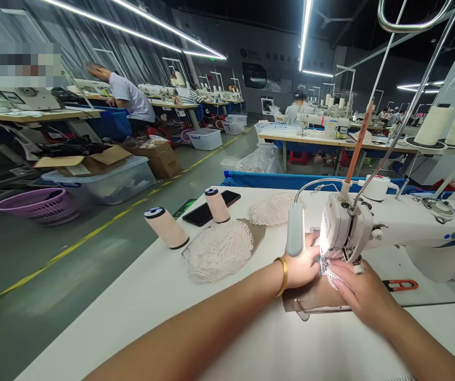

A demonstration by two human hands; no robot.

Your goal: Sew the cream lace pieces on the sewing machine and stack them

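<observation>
From where I stand, a person's two bare hands are at a white sewing machine [406, 219], close under its lit head. The left hand [302, 265], a gold bracelet [282, 277] at its wrist, lies palm down just left of the needle area. Its fingers reach forward and run partly behind the machine's head, so I cannot tell whether they pinch anything. The right hand [364, 293] comes in from the other side, thumb set apart from the forefinger, with a strip of white lace [333, 278] showing between them; whether they squeeze it, I cannot tell. The lace sits beside the presser foot, over a piece of brown cloth [325, 297] that spreads toward the near edge of the machine bed.

A slim grey lamp [295, 230] hangs above the left hand. Just right of the right hand lies a pair of orange-handled snips [404, 285].

Farther left on the white tabletop [132, 309], a large lacy piece [221, 248] lies near two cones of pale thread, one tilted [167, 227] in my view and the other [217, 205] beside a black phone [196, 215]. A second lacy piece [273, 209] lies behind, nearer the lamp. Beyond the aisle, a co-worker [132, 95] in a pale shirt bends over another bench.
</observation>
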